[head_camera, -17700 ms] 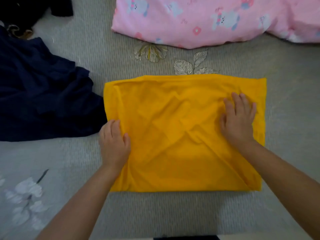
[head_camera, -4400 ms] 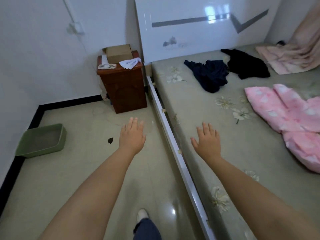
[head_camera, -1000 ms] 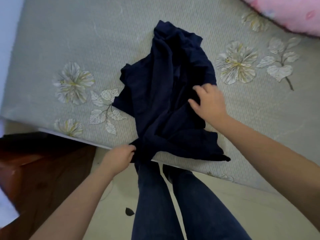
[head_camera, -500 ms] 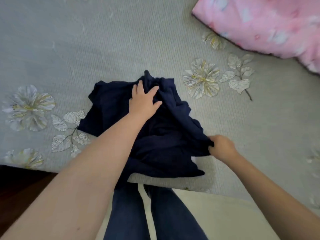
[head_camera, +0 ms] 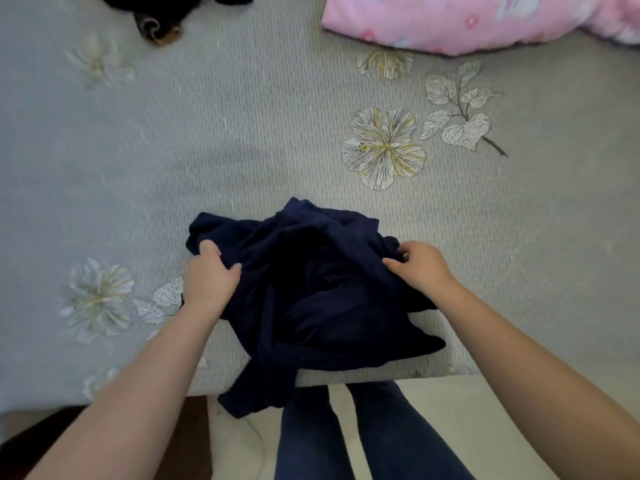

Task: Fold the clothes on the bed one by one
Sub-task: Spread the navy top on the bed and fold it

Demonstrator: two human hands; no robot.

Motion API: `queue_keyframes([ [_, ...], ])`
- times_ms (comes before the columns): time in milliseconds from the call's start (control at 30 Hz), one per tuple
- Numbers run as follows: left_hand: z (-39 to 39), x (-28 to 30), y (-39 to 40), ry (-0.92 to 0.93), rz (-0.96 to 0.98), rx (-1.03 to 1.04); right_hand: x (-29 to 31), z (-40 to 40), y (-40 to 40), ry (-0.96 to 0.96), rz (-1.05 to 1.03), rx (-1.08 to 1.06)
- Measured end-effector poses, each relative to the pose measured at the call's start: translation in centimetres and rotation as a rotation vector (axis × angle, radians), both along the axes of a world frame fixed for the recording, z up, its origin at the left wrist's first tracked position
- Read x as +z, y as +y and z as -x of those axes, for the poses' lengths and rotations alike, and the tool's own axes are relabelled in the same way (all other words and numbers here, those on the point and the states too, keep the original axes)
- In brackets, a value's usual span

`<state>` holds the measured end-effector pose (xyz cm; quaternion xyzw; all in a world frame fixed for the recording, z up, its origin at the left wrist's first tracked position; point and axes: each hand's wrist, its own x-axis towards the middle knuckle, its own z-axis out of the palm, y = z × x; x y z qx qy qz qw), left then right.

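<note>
A crumpled navy garment lies at the near edge of the bed, one end drooping over the side. The left hand grips its left edge, fingers curled into the cloth. The right hand pinches a fold on the opposite side. Beyond the right hand lies a pink quilt; beyond the left, a black garment.

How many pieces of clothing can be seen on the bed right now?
2. A crumpled navy garment lies at the near edge of the bed, gripped by the left hand and right hand. A black garment sits at the far left, partly out of view.
</note>
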<state>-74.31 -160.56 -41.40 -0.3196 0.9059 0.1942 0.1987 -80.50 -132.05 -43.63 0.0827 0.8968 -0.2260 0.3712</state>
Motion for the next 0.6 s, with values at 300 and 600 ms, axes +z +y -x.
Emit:
queue_keyframes([
  [300, 2.7, -0.4, 4.2, -0.187, -0.022, -0.145, 3.3, -0.1, 4.1, -0.11, 0.284, -0.052],
  [600, 2.0, 0.2, 5.3, -0.194, -0.04, -0.221, 8.1, 2.5, 6.4, -0.172, 0.4, 0.026],
])
